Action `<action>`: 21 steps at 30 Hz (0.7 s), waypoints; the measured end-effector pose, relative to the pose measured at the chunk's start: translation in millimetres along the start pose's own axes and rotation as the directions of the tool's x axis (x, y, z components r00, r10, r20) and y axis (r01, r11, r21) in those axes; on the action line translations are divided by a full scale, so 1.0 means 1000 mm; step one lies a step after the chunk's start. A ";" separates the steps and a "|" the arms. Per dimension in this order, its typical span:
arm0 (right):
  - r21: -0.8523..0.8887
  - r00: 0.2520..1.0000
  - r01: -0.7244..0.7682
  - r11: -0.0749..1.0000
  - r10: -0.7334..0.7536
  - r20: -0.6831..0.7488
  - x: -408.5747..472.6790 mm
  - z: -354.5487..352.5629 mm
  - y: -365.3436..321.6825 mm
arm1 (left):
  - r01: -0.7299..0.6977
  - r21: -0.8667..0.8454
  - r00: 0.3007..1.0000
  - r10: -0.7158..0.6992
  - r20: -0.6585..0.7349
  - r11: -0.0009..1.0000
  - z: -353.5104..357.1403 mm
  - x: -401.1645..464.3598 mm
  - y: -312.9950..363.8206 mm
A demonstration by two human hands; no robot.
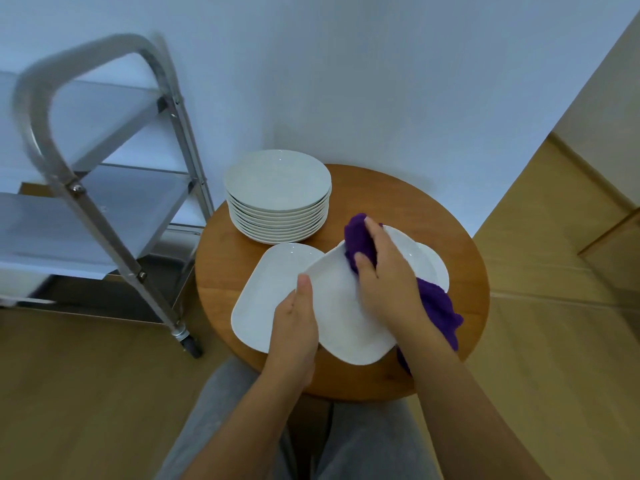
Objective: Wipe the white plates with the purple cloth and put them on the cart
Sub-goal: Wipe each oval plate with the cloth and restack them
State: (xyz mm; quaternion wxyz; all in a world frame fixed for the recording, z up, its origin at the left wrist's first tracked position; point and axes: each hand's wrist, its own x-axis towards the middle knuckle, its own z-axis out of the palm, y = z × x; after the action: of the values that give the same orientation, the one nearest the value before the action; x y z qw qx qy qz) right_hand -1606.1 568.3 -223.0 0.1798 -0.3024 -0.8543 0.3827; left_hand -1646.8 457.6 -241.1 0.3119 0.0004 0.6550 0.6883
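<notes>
My left hand (294, 327) grips the near left edge of a white plate (341, 306), thumb on top, holding it tilted above the round wooden table (221, 258). My right hand (384, 275) presses the purple cloth (358, 237) onto that plate's upper face; the cloth's tail (441, 313) hangs past my wrist. A second white plate (273, 285) lies flat on the table to the left, partly under the held one. Another white rim (438, 265) shows behind my right hand. A stack of several round white plates (277, 188) stands at the table's back.
A metal cart (104, 188) with tiered shelves and a castor (190, 344) stands left of the table, against the white wall. Wooden floor surrounds the table. My grey-trousered legs (221, 410) are at the bottom of the view.
</notes>
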 end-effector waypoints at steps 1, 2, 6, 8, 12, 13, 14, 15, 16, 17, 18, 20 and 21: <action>-0.023 0.999 0.004 1.000 -0.003 0.046 -0.004 0.005 -0.004 | 0.023 -0.008 1.000 -0.023 -0.015 1.000 -0.002 0.002 -0.001; -0.033 0.996 0.014 0.999 -0.011 0.083 -0.008 0.009 -0.007 | 0.042 -0.019 0.999 -0.043 -0.032 0.999 -0.003 0.003 -0.002; -0.032 0.970 0.099 0.995 -0.090 0.225 -0.039 0.035 -0.028 | 0.078 -0.171 0.994 -0.090 -0.066 0.982 -0.007 0.000 -0.002; -0.163 0.961 0.128 0.978 -0.081 0.264 -0.048 0.058 -0.025 | 0.089 -0.248 0.992 -0.107 -0.061 0.965 -0.009 -0.007 0.002; -0.627 0.827 0.404 0.666 0.026 0.562 -0.056 0.075 -0.011 | 0.112 -0.218 0.980 -0.144 -0.135 0.970 -0.015 -0.011 0.004; -0.590 0.852 0.409 0.696 -0.060 0.520 -0.060 0.073 -0.012 | 0.127 -0.225 0.977 -0.160 -0.138 0.966 -0.016 -0.010 0.006; -0.478 0.897 0.394 0.785 -0.216 0.385 -0.071 0.066 -0.017 | 0.145 -0.237 0.974 -0.181 -0.135 0.961 -0.018 -0.009 0.007; -0.405 0.894 0.438 0.802 -0.342 0.290 -0.078 0.052 -0.014 | 0.165 -0.243 0.969 -0.202 -0.140 0.956 -0.020 -0.008 0.009; -0.386 0.871 0.490 0.782 -0.462 0.168 -0.080 0.050 -0.004 | 0.182 -0.244 0.965 -0.221 -0.142 0.953 -0.021 -0.007 0.011; -0.459 0.843 0.515 0.724 -0.523 0.122 -0.085 0.040 0.009 | 0.199 -0.245 0.960 -0.238 -0.145 0.949 -0.022 -0.007 0.012; -0.506 0.793 0.574 0.643 -0.590 0.150 -0.085 0.037 0.021 | 0.214 -0.249 0.957 -0.254 -0.140 0.945 -0.022 -0.007 0.013; -0.531 0.708 0.662 0.530 -0.674 0.211 -0.081 0.029 0.035 | 0.227 -0.231 0.960 -0.258 -0.113 0.946 -0.022 -0.008 0.015; -0.542 0.675 0.680 0.494 -0.711 0.198 -0.077 0.024 0.041 | 0.217 -0.193 0.967 -0.238 -0.092 0.957 -0.022 -0.009 0.017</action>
State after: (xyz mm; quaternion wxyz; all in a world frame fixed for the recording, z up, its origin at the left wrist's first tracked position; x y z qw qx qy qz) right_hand -1545.3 526.0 -275.5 0.2404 0.0184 -0.9705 -0.0072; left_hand -1655.5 434.9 -224.9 0.3497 -0.1427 0.6019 0.7036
